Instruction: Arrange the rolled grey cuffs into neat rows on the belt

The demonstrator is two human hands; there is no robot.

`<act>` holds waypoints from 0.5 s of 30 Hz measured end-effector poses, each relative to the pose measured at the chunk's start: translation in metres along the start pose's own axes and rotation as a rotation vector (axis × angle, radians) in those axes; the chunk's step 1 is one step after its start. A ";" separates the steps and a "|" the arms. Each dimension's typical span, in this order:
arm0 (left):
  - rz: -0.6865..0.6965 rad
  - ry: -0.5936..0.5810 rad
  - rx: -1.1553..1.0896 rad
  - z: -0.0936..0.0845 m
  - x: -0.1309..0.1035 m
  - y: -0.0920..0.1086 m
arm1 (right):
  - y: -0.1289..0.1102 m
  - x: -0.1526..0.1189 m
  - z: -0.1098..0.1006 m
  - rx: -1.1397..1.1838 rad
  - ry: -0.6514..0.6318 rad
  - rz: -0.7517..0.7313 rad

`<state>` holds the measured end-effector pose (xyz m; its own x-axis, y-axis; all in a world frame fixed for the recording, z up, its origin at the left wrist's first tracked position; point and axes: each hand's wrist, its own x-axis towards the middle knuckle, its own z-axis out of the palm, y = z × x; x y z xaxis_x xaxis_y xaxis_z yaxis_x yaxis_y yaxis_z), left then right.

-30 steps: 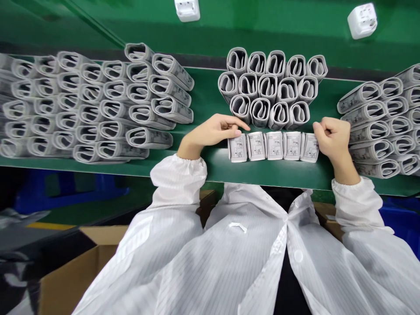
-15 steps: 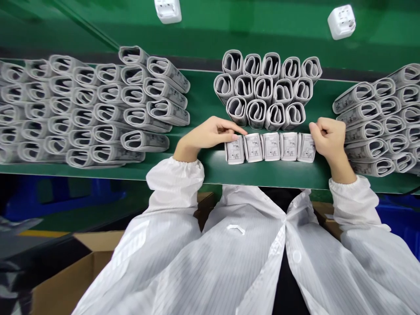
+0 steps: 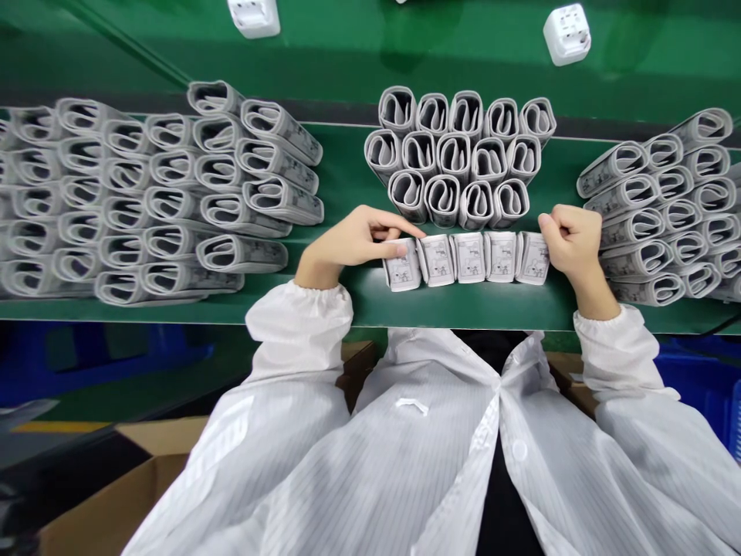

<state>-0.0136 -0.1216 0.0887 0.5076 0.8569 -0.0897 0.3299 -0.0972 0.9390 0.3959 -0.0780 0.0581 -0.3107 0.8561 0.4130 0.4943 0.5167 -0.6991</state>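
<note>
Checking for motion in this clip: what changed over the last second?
Almost nothing on the bench. The view drifts, so everything slides left in the picture. The left hand and right hand stay pressed against the ends of the row of five rolled cuffs, neither gripping nor releasing. The stack behind and the side piles are unchanged.

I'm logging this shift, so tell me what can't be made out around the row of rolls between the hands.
Head view:
- Print on the row of five rolls: too small.
- Left hand and right hand: curled fingers hide the grip on the end rolls.
- Left stack and right stack: cut by edges.
</note>
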 end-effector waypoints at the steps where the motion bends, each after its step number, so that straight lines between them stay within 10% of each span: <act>1: 0.002 0.005 -0.002 0.000 0.000 0.000 | 0.000 0.000 0.000 -0.006 -0.001 0.004; 15: 0.003 0.021 -0.004 0.001 0.001 -0.004 | -0.005 0.002 0.001 -0.013 0.000 0.036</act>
<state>-0.0135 -0.1207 0.0841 0.4922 0.8668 -0.0797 0.3246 -0.0979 0.9408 0.3926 -0.0785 0.0618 -0.2923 0.8742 0.3877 0.5159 0.4855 -0.7058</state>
